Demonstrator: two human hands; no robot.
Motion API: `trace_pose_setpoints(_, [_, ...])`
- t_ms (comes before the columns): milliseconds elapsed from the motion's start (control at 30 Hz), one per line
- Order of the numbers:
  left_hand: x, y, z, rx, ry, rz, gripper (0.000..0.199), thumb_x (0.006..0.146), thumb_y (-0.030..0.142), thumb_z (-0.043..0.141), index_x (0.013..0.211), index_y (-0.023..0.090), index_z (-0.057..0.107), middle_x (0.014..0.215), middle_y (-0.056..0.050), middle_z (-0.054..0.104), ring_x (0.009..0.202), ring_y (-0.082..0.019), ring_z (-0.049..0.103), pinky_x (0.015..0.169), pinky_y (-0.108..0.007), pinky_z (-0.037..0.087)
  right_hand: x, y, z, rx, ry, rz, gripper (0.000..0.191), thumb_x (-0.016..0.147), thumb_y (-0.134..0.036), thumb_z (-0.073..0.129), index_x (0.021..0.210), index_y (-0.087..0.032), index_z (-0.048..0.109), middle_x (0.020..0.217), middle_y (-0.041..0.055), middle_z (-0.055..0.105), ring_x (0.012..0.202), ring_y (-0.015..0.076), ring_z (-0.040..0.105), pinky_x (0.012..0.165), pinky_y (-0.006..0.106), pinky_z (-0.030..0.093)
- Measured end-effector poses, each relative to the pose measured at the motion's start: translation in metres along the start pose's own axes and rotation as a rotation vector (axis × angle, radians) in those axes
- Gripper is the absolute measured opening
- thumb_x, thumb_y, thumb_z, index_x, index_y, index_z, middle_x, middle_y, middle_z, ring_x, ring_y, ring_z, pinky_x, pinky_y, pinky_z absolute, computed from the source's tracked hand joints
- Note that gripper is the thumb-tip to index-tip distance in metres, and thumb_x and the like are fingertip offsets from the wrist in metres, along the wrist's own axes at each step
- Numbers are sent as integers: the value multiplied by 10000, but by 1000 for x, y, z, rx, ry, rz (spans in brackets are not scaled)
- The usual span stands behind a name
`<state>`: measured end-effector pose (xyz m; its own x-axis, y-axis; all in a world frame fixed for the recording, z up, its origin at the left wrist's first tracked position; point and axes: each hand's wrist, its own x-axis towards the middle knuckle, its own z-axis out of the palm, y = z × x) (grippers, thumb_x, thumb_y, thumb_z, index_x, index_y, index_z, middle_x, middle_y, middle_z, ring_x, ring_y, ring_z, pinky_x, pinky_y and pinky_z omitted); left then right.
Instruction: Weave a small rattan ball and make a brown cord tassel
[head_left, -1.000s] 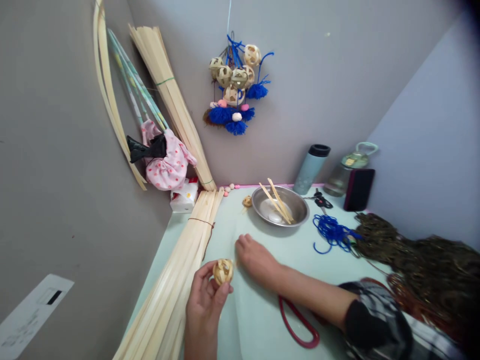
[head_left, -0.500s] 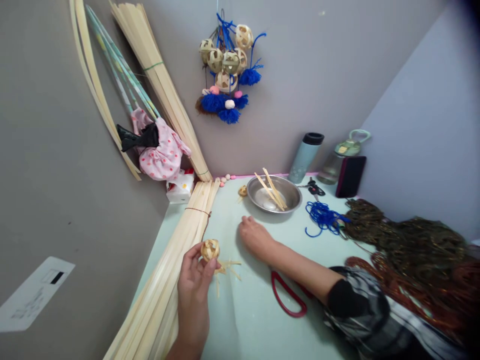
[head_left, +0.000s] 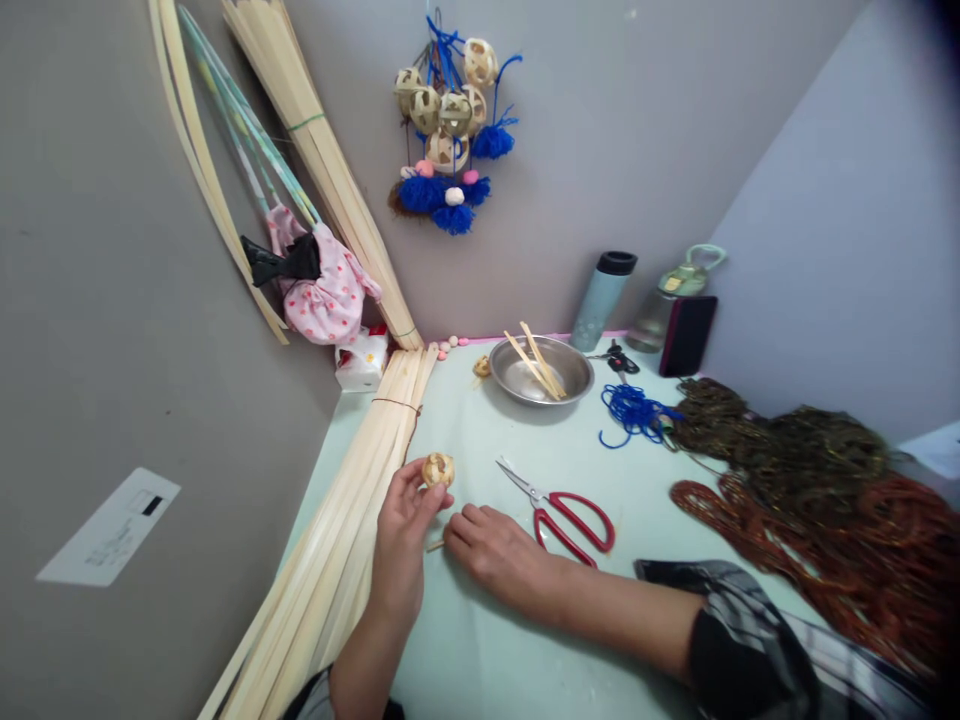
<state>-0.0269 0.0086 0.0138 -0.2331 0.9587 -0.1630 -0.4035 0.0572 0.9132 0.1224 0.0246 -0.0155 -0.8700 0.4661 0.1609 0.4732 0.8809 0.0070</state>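
My left hand (head_left: 409,515) holds a small woven bamboo ball (head_left: 439,470) up between thumb and fingers, above the table. Just to its right, my right hand (head_left: 487,548) rests low on the tabletop with curled fingers closed over bamboo scraps. One short pale scrap end (head_left: 436,546) pokes out by the fingertips; the others are hidden beneath the hand. Red-handled scissors (head_left: 574,520) lie beyond my right wrist, blades slightly apart and pointing up-left. Another small woven ball (head_left: 481,367) sits beside the metal bowl (head_left: 517,393).
Long bamboo strips (head_left: 337,525) run along the table's left side. At the back stand a blue tumbler (head_left: 600,305), a green-lidded bottle (head_left: 660,315) and a phone (head_left: 688,336). Blue cord (head_left: 636,412) and brown yarn (head_left: 817,450) lie right. Woven balls with tassels (head_left: 450,115) hang on the wall.
My right hand has come back from near the bowl to the scraps beside my left hand, uncovering the scissors. The ball in my left hand has shifted slightly right and up.
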Motion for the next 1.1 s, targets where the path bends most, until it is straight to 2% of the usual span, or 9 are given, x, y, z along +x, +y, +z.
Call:
trace_pose_setpoints(100, [2, -1, -1, -132, -52, -105, 387, 788, 322, 825, 1117, 201, 659, 1075, -36, 704, 786, -91, 666, 806, -221, 561, -7, -1, -6, 105, -41, 16, 196, 969, -19, 457, 946, -102, 633, 909, 110, 612, 858, 238, 525, 703, 350, 424])
trace_pose_setpoints(233, [6, -1, -4, -312, -116, -213, 309, 773, 250, 836, 1025, 146, 691, 960, -45, 724, 734, -100, 673, 757, -229, 600, -14, 4, -15, 545, -47, 280, 208, 959, -27, 453, 894, -116, 628, 932, 121, 618, 863, 211, 543, 750, 326, 436])
trace_pose_setpoints(333, [8, 0, -3, -371, -167, -271, 240, 832, 244, 780, 1014, 113, 694, 1003, -101, 749, 722, -114, 688, 744, -246, 621, -24, 17, -24, 721, -2, 421, 175, 977, -138, 488, 891, -133, 640, 878, 68, 633, 772, 159, 562, 692, 261, 440])
trace_pose_setpoints(467, [7, 3, 0, -399, -193, -319, 201, 936, 240, 645, 1075, 100, 682, 1044, -146, 762, 680, -113, 696, 730, -259, 635, -55, 35, -39, 931, 18, 554, 272, 993, -313, 457, 875, -125, 615, 655, -4, 561, 555, 109, 491, 504, 204, 377])
trace_pose_setpoints(600, [5, 6, 3, -404, -178, -359, 240, 1014, 242, 490, 1092, 105, 671, 1008, -152, 772, 663, -119, 708, 705, -258, 638, -95, 39, -55, 1102, 57, 655, 343, 997, -420, 451, 873, -127, 577, 637, -9, 551, 520, 102, 483, 512, 213, 411])
trace_pose_setpoints(700, [3, 9, 5, -367, -174, -377, 296, 1039, 244, 412, 1089, 108, 671, 979, -146, 775, 659, -123, 713, 697, -261, 638, -104, 34, -59, 889, 68, 615, 322, 1028, -355, 434, 879, -122, 600, 658, 2, 582, 554, 112, 527, 546, 216, 429])
trace_pose_setpoints(800, [3, 10, 5, -337, -193, -363, 313, 1044, 240, 391, 1062, 113, 677, 968, -144, 776, 681, -133, 721, 710, -268, 637, -86, 25, -49, 563, 56, 533, 258, 1030, -216, 440, 912, -126, 651, 783, 41, 639, 711, 147, 594, 637, 233, 448])
trace_pose_setpoints(967, [8, 6, 2, -294, -180, -329, 281, 1035, 214, 415, 1039, 121, 681, 952, -137, 778, 664, -127, 715, 702, -257, 633, -52, 9, -23, 307, 2, 390, 256, 1007, -66, 429, 915, -106, 664, 940, 117, 623, 889, 217, 548, 758, 322, 433])
trace_pose_setpoints(1100, [10, 2, -1, -270, -183, -314, 230, 1012, 202, 473, 1051, 117, 683, 953, -133, 777, 682, -132, 720, 714, -252, 631, -53, -4, -21, 194, -57, 235, 293, 1019, -46, 365, 982, -76, 654, 976, 154, 609, 921, 250, 517, 781, 370, 439])
